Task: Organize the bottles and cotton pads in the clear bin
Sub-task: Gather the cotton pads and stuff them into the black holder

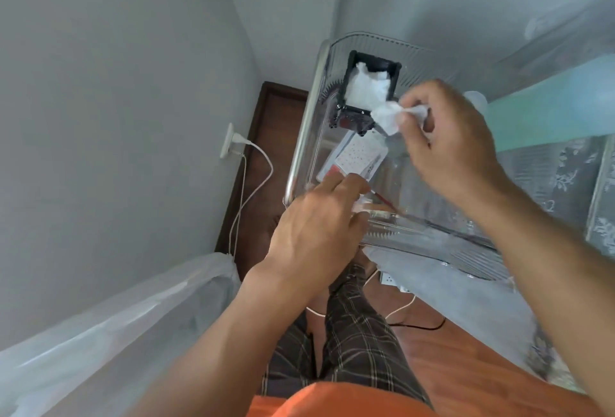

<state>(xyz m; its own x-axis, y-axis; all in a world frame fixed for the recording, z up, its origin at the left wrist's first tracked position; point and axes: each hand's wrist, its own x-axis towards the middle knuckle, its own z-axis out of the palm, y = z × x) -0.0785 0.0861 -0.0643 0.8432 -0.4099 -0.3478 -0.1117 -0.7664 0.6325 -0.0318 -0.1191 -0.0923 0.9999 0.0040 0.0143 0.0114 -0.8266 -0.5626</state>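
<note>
A clear ribbed bin stands on a covered surface ahead of me. Inside it, at the far end, a small black box holds a heap of white cotton pads. A flat packet with a dotted label lies on the bin's floor. My right hand pinches one white cotton pad just beside the black box. My left hand rests on the bin's near rim, fingers around a small clear item with a red stick that I cannot identify.
A lace-patterned cloth covers the surface under the bin. A teal band runs to the right. A wall socket with a white cable is on the left wall. Clear plastic sheeting lies at lower left. More cables trail on the wooden floor.
</note>
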